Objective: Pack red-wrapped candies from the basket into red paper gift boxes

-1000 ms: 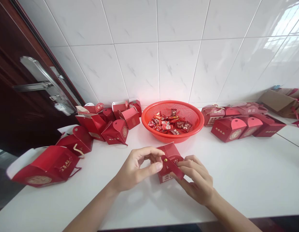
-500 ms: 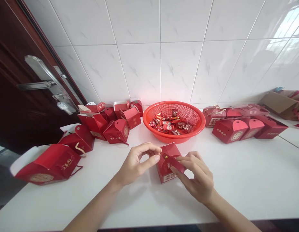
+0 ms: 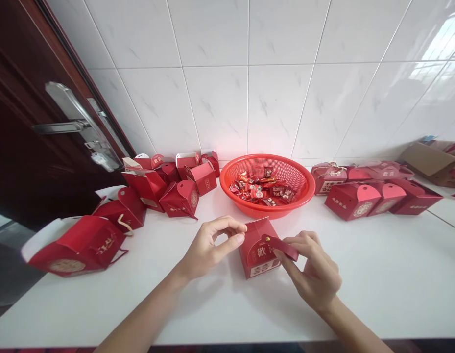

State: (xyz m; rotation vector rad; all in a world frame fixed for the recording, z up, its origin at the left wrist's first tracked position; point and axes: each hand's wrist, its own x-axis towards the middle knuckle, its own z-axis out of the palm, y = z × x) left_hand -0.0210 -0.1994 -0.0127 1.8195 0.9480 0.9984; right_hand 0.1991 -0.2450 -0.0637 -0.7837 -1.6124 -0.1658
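A small red box (image 3: 254,250) with gold characters and a pale label stands on the white table, in front of the basket. My right hand (image 3: 315,269) pinches a dark red strap (image 3: 286,248) that has a gold stud near its left end, at the box's upper right. At the box's left upper edge is my left hand (image 3: 212,247), its thumb and fingers curved with a gap between them and nothing in it. Behind the box, a red plastic basket (image 3: 264,210) holds several wrapped candies (image 3: 257,191).
Several red boxes, some with open tops, stand at the left (image 3: 83,245) and at the right (image 3: 352,200) of the white table (image 3: 220,318). A cardboard box (image 3: 427,159) is at the far right. Behind is a tiled wall; a dark door stands on the left.
My right hand has moved right with the strap, and the gold stud has shifted right with it. More of the box's gold lettering shows. My left hand is nearly unmoved.
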